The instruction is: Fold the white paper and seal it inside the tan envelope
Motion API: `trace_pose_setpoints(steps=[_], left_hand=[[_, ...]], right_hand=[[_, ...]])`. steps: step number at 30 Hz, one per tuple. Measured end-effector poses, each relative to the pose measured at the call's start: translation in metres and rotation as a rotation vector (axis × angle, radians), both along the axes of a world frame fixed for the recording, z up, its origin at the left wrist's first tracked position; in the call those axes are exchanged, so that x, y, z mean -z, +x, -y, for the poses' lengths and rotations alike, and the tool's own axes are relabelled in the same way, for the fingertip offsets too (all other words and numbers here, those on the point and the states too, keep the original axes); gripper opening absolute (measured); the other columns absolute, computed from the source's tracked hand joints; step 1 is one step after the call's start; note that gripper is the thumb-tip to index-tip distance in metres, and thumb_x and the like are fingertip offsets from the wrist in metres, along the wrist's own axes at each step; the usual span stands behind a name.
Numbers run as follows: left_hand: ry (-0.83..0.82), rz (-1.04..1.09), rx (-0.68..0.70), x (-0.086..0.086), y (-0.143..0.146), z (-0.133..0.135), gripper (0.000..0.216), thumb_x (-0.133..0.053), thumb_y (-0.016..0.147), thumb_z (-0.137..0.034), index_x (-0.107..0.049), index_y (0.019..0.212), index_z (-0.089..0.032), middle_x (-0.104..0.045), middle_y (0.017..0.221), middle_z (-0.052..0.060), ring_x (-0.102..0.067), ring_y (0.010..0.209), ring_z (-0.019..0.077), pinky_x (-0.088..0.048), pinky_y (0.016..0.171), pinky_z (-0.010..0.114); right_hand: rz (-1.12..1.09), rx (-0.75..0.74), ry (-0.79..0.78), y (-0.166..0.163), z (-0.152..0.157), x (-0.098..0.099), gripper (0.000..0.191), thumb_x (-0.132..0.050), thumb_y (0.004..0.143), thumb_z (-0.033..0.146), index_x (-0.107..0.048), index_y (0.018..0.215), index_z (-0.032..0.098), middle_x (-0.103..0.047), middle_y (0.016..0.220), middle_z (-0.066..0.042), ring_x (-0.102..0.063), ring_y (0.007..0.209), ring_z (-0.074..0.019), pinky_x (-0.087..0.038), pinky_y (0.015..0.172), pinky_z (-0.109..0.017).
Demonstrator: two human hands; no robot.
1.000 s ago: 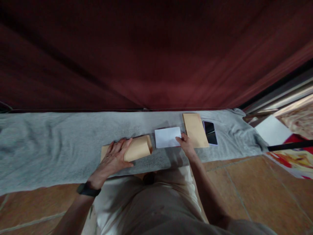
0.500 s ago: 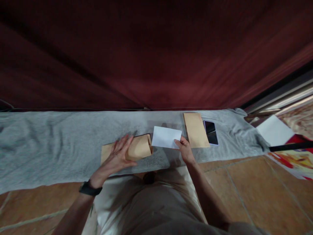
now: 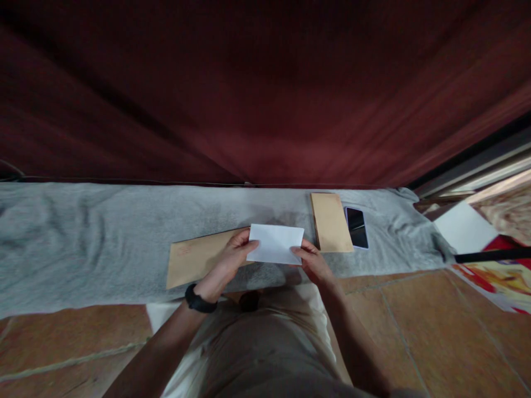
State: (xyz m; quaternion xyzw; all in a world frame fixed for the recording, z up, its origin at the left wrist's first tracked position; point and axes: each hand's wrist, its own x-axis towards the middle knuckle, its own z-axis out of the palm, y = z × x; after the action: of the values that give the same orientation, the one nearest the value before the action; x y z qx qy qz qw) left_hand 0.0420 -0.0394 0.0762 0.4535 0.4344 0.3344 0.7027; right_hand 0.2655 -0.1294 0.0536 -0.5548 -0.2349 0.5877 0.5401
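Two hands held one white paper between them over the desk. The left hand (image 3: 232, 258) pinched the left end of the white paper (image 3: 276, 243), thumb on top and fingers beneath, and the right hand (image 3: 313, 261) pinched its right end in the same manner. Whether it was a single sheet or several folded together could not be told.

Brown paper pieces lay in two places. One brown envelope (image 3: 191, 260) rested at a slant under the left hand, with faint reddish print near its upper left corner; the hand and the white paper stood in the way of its right end. A brown stack (image 3: 332, 221) lay just beyond the right hand, its edge looking thick, though the number of pieces in it could not be counted. One phone (image 3: 357, 228), dark-screened in a pale purple case, lay right beside that stack.

One grey cloth (image 3: 103, 237) covered the long, narrow desk, wrinkled toward both ends. A dark red curtain (image 3: 265, 99) rose behind it. One black band (image 3: 200, 299) circled the left wrist. Past the desk's right end were one white sheet (image 3: 465, 224) and one colourful print (image 3: 504, 279), partly crossed by a dark bar (image 3: 493, 255). Brown floor tiles (image 3: 440, 320) showed below.
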Motion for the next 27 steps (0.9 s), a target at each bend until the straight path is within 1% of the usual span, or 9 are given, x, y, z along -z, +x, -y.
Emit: trace_pose_setpoints(steps=[2, 4, 7, 10, 11, 13, 18, 23, 27], left_hand=[[-0.012, -0.008, 0.042, -0.001, -0.002, 0.005, 0.045, -0.084, 0.073, -0.042, -0.076, 0.109, -0.017, -0.079, 0.101, 0.007, -0.072, 0.085, 0.0232, -0.053, 0.078, 0.033], [0.018, -0.026, 0.118, -0.003, -0.006, 0.007, 0.051, -0.08, 0.078, -0.049, -0.075, 0.117, -0.017, -0.078, 0.107, 0.009, -0.073, 0.091, 0.0253, -0.055, 0.081, 0.035], [0.256, -0.16, 0.23, -0.005, -0.025, 0.001, 0.072, -0.076, 0.083, -0.057, -0.062, 0.143, -0.021, -0.068, 0.139, 0.015, -0.067, 0.123, 0.0331, -0.053, 0.101, 0.044], [0.644, -0.663, 0.314, -0.002, -0.054, -0.013, 0.107, -0.087, 0.071, -0.054, -0.039, 0.163, -0.027, -0.033, 0.171, 0.016, -0.027, 0.158, 0.0416, -0.024, 0.126, 0.062], [0.707, -0.833, 0.361, 0.0, -0.064, -0.018, 0.113, -0.088, 0.068, -0.053, -0.035, 0.165, -0.028, -0.025, 0.174, 0.017, -0.018, 0.161, 0.0449, -0.015, 0.126, 0.068], [0.755, -1.059, 0.481, 0.006, -0.079, -0.025, 0.122, -0.088, 0.067, -0.051, -0.024, 0.169, -0.027, -0.017, 0.176, 0.021, -0.013, 0.162, 0.0463, -0.009, 0.124, 0.073], [0.768, -1.216, 0.641, 0.02, -0.09, -0.029, 0.127, -0.086, 0.067, -0.048, -0.014, 0.17, -0.028, -0.022, 0.174, 0.024, -0.019, 0.161, 0.0446, -0.012, 0.124, 0.072], [0.848, -1.199, 0.606, 0.021, -0.088, -0.024, 0.125, -0.083, 0.068, -0.043, -0.013, 0.17, -0.027, -0.035, 0.168, 0.022, -0.03, 0.157, 0.0414, -0.014, 0.126, 0.068], [0.903, -1.146, 0.546, 0.015, -0.089, -0.021, 0.122, -0.08, 0.07, -0.038, -0.011, 0.17, -0.025, -0.047, 0.158, 0.019, -0.042, 0.149, 0.0397, -0.017, 0.126, 0.066]], right_hand=[[-0.033, -0.063, -0.06, 0.003, 0.004, 0.001, 0.045, -0.088, 0.063, 0.045, -0.078, 0.102, 0.025, -0.078, 0.087, -0.001, -0.068, 0.068, -0.021, -0.053, 0.049, -0.028], [-0.045, -0.09, -0.081, 0.004, 0.006, 0.004, 0.043, -0.089, 0.062, 0.045, -0.078, 0.098, 0.023, -0.077, 0.084, -0.001, -0.067, 0.066, -0.0205, -0.053, 0.048, -0.028], [-0.019, -0.032, -0.079, 0.006, 0.004, 0.011, 0.042, -0.088, 0.062, 0.047, -0.078, 0.094, 0.022, -0.077, 0.082, -0.002, -0.068, 0.068, -0.0213, -0.057, 0.052, -0.031], [0.047, 0.067, -0.053, 0.011, -0.001, 0.019, 0.042, -0.085, 0.062, 0.049, -0.077, 0.092, 0.022, -0.077, 0.081, -0.003, -0.07, 0.072, -0.0238, -0.057, 0.055, -0.032], [0.061, 0.09, -0.049, 0.012, -0.002, 0.022, 0.042, -0.085, 0.061, 0.049, -0.077, 0.092, 0.022, -0.077, 0.081, -0.003, -0.07, 0.073, -0.0242, -0.057, 0.055, -0.032], [0.068, 0.114, -0.051, 0.014, -0.004, 0.025, 0.041, -0.085, 0.06, 0.048, -0.077, 0.091, 0.022, -0.077, 0.081, -0.003, -0.07, 0.072, -0.0239, -0.056, 0.055, -0.032], [0.083, 0.053, -0.027, 0.01, -0.007, 0.029, 0.04, -0.085, 0.062, 0.05, -0.078, 0.089, 0.02, -0.074, 0.075, -0.001, -0.066, 0.064, -0.0201, -0.057, 0.055, -0.032], [0.116, -0.008, -0.042, 0.011, -0.01, 0.03, 0.04, -0.085, 0.062, 0.051, -0.079, 0.086, 0.019, -0.073, 0.073, -0.001, -0.063, 0.062, -0.0191, -0.055, 0.057, -0.032], [0.196, -0.075, -0.005, 0.016, -0.012, 0.027, 0.039, -0.084, 0.065, 0.052, -0.079, 0.085, 0.019, -0.072, 0.072, 0.0, -0.064, 0.066, -0.0193, -0.054, 0.066, -0.033]])
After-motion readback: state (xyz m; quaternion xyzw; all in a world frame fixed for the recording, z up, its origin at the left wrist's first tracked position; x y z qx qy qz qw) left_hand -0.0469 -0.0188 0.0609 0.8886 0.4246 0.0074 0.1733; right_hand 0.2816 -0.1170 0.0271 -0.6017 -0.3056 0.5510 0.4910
